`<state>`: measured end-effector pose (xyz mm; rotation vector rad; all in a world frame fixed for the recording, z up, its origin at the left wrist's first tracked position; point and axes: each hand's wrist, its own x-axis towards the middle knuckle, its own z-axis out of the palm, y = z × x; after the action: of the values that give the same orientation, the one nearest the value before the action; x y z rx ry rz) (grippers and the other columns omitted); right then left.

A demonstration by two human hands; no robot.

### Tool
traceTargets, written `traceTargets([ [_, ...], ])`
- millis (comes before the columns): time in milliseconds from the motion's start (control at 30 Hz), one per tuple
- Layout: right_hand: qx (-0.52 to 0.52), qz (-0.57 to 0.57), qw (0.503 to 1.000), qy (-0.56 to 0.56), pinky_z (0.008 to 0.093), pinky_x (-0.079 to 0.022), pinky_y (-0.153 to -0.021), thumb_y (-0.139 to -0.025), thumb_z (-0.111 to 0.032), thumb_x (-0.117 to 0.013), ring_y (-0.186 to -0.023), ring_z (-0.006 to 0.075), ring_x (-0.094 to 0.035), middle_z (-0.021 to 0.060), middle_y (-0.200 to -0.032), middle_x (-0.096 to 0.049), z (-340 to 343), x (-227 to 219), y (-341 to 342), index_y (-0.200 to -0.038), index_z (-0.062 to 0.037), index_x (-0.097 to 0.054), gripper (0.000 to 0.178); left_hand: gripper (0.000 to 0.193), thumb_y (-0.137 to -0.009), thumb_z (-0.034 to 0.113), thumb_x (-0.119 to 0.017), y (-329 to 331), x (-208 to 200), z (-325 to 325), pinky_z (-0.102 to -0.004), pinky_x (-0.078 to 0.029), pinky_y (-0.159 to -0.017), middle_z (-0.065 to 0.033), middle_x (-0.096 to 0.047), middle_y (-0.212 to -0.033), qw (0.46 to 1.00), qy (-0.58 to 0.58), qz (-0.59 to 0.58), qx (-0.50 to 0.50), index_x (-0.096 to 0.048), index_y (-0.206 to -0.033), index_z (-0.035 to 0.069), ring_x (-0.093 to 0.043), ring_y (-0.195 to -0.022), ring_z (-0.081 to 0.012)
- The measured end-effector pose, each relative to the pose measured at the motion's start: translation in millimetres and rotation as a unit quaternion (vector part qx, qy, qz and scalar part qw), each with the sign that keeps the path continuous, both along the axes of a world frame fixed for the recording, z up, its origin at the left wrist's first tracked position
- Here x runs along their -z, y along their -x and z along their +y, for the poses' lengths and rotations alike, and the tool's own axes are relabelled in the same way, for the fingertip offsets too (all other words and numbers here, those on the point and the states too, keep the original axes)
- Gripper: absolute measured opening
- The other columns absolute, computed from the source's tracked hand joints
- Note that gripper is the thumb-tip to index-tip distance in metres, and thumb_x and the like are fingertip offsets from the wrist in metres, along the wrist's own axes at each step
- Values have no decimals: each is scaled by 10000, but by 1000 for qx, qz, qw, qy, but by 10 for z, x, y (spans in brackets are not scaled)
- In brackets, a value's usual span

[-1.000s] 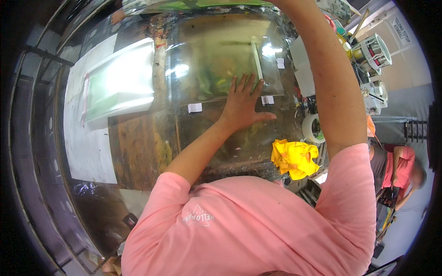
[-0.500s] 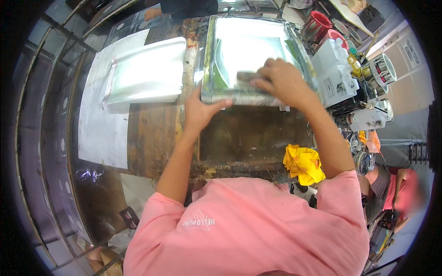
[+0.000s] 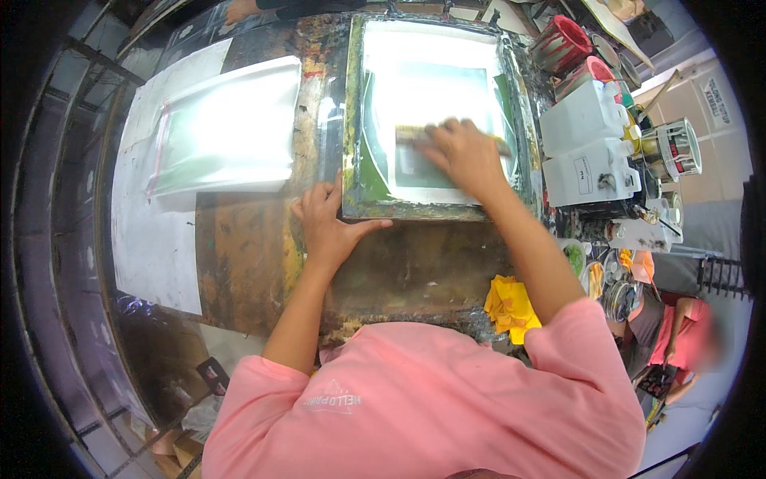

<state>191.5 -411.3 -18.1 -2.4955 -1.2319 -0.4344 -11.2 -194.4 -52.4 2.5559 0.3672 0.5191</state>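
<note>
Squeegee (image 3: 415, 137) lay across printing screen (image 3: 435, 120), long axis 9-to-3, gripped under right hand (image 3: 463, 156), fingers curled over it. Left hand (image 3: 327, 227) at 7 o'clock, fingers spread flat, pressed against frame's near-left corner on stained table (image 3: 415, 271). Plastic sheet (image 3: 223, 132) at 9 o'clock.

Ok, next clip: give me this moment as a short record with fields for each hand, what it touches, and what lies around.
setting: stained wooden worktable
left hand: flat on the table, fingers against the lower left corner of the printing screen frame
right hand: grip closed on a squeegee lying across the screen mesh
left of frame: clear plastic bag on white paper
right of frame: white plastic jugs, red container
table front edge: yellow rag
</note>
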Motion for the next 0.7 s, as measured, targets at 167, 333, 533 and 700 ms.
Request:
traceTargets([
  [167,18,-9,997,71,478,-585,-781,-989,-579,-654,-936,325,-721,84,-984,-739,455,-108,-1156,-1119,-163,-772,451,1193,-545,746,-918,1,-32,14,-468,-342,-1005,-85,-607,-1129,999,-30,9,2,-632,-1490,76,-537,-1135,-278],
  [333,-8,87,993,85,498,-565,-819,-995,-661,-601,-947,370,-729,133,-955,-763,581,-358,-1921,-1137,-157,-785,555,1254,-557,751,-910,-12,-3,20,-449,-375,-972,-89,-642,-985,999,21,-38,20,-578,-1538,45,-583,-991,-268],
  [533,17,-14,999,50,504,-595,-773,-980,-597,-643,-979,322,-719,85,-1026,-722,416,41,-1649,-1129,-191,-756,446,1285,-570,665,-945,22,8,5,-449,-411,-954,-95,-672,-971,998,55,-4,13,-497,-1606,51,-545,-963,-300],
  [700,-3,11,998,58,489,-606,-729,-1000,-538,-644,-925,297,-704,79,-997,-694,67,-115,-559,-1089,-180,-718,376,1262,-596,692,-922,36,45,-2,-448,-412,-940,-92,-661,-936,999,28,-24,13,-508,-1595,41,-531,-935,-292],
])
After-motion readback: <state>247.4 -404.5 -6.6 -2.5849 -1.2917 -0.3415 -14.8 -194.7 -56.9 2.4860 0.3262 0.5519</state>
